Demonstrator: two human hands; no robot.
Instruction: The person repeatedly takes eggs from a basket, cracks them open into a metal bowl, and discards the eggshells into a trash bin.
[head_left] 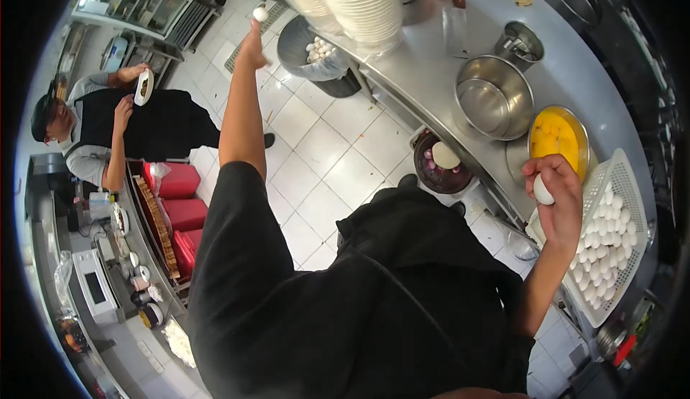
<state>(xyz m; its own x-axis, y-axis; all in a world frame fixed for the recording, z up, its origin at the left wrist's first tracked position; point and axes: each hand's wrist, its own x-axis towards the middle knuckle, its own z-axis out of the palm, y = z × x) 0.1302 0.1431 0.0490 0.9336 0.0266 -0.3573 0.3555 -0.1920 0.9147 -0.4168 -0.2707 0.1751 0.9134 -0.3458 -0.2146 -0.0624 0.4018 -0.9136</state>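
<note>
My left hand (251,48) is stretched out at the upper left, slightly blurred, its thumb apart from its extended fingers. A white eggshell-like piece (260,13) shows right at the fingertips, not gripped by the thumb. Close by, a grey bin (291,43) holds white shells (318,49). At the right, my right hand (559,194) has its fingers curled round a white egg (543,190). It is at the near edge of a metal bowl (586,140) of yellow yolks (553,137). Beside this hand stands a white perforated crate (617,165) with several white eggs (604,244).
An empty steel pot (494,97), a smaller metal container (519,44) and stacked pale containers (359,4) stand on the metal counter (424,47). A pot with onions (440,173) is below it. Across the tiled floor, another person (100,122) holds a dish (144,87) beside red containers (180,198).
</note>
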